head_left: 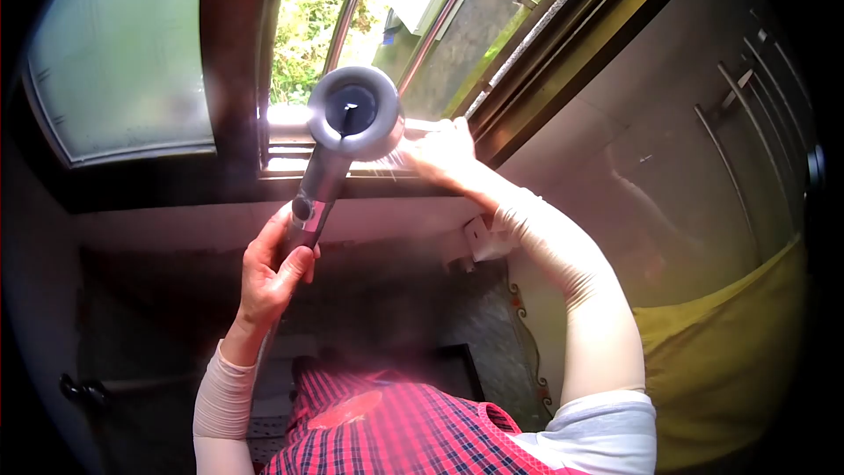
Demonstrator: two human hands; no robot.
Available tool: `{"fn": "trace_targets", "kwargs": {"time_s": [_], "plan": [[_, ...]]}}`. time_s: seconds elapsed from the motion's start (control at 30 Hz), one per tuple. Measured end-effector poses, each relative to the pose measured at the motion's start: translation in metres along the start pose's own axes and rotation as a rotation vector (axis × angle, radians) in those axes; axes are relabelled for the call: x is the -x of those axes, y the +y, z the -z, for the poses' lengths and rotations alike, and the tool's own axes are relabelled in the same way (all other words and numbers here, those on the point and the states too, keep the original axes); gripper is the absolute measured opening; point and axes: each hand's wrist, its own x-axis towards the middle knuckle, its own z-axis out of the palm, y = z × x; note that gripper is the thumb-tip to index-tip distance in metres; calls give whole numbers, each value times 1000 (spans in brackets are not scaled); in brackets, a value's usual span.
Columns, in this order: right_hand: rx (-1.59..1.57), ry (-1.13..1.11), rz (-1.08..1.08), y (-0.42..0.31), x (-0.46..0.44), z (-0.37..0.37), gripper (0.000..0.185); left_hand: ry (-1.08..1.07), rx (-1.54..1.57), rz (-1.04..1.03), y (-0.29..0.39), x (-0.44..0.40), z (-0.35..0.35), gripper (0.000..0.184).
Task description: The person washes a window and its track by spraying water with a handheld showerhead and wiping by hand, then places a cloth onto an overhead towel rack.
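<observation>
A dark-framed window (237, 88) fills the upper part of the view, with a frosted pane (123, 62) at the left and metal bars (350, 9) across the bright opening, green foliage showing beyond them. At the bottom, the person wears a red and navy checked apron (396, 422) over a short-sleeved light top (598, 431), with pale sleeves (598, 334) covering the arms. A yellow cloth (721, 361) hangs at the lower right, below a metal rack (743, 132) on the wall. Near the middle is a grey hair dryer (378, 136), its round head raised in front of the window's lower edge and its handle slanting down to the left.

The left hand (271, 277) is closed around the lower part of that handle, thumb and fingers wrapped about it. The right hand (440, 154) reaches to the window's lower edge, just beside and partly behind the dryer's head; its fingers are bent, and glare hides whether they grip anything. A small white box (486, 239) sits on the wall below the right wrist.
</observation>
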Motion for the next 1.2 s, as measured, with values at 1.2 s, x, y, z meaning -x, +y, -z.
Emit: {"fn": "trace_targets", "kwargs": {"time_s": [1.2], "plan": [[-891,261,301,-48,27,9,60,110,-273,160,-16,-53,-5,52]]}}
